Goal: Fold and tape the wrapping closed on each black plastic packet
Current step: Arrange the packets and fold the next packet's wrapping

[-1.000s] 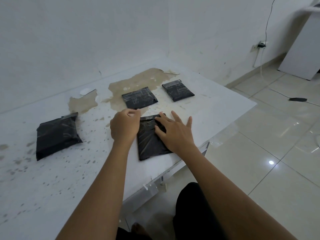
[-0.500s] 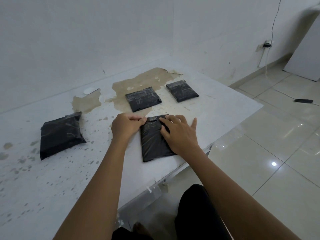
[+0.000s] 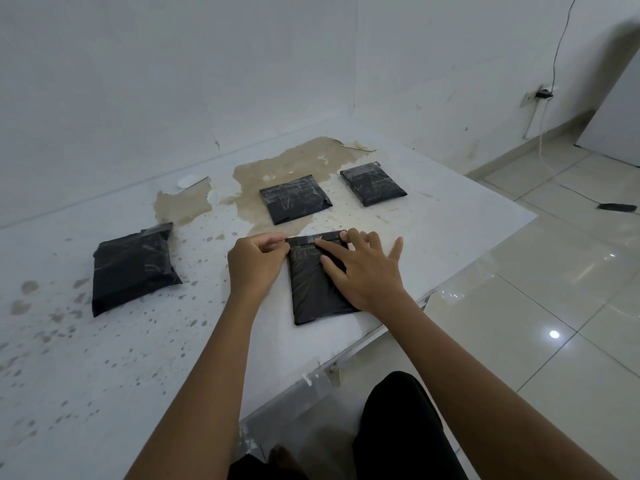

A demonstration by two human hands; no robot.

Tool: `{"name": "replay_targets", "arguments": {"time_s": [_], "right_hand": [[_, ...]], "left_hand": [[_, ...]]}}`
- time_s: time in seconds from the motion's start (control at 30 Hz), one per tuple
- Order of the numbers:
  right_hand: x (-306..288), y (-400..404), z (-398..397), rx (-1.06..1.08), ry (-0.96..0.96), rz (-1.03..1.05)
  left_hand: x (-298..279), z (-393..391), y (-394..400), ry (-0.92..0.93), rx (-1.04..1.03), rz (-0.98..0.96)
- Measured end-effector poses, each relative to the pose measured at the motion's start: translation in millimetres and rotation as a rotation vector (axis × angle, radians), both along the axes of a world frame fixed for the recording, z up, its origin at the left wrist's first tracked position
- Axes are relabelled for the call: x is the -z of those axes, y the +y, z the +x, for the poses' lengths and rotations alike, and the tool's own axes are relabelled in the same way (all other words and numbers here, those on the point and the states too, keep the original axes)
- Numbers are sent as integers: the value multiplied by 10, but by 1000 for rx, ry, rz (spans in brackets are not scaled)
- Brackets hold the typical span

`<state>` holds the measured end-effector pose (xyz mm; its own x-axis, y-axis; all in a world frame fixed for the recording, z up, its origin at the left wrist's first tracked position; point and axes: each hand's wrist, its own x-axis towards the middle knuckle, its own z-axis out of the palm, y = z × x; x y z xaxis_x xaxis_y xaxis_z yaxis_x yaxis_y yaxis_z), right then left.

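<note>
- Packet under the hands (image 3: 313, 289): black, glossy, creased with grey highlights.
- Left packet (image 3: 133, 268): black, faint pale scuff lines.
- Far middle packet (image 3: 294, 199): black, greyish sheen of clear tape across its surface.
- Far right packet (image 3: 374, 183): black, same greyish taped sheen.
- Table (image 3: 104, 358): white, speckled with small grey-brown flecks; large tan-brown patches toward the far edge.
- Wall (image 3: 173, 81): white, lightly scuffed.
- Floor (image 3: 554, 289): glossy cream tiles, thin dark grout lines.
- Cable (image 3: 557, 53): black against the wall.
- Person's garment (image 3: 398, 427): black.
</note>
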<state>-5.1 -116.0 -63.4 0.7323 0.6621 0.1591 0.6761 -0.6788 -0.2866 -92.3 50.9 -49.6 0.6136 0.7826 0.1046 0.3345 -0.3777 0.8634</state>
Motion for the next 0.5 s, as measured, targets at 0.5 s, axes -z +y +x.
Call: {"name": "replay_targets", "arguments": {"time_s": [0.5], "right_hand": [[5,6,0,12,-10,6]], "left_hand": [[-100,-13,-358,220,186,599]]}}
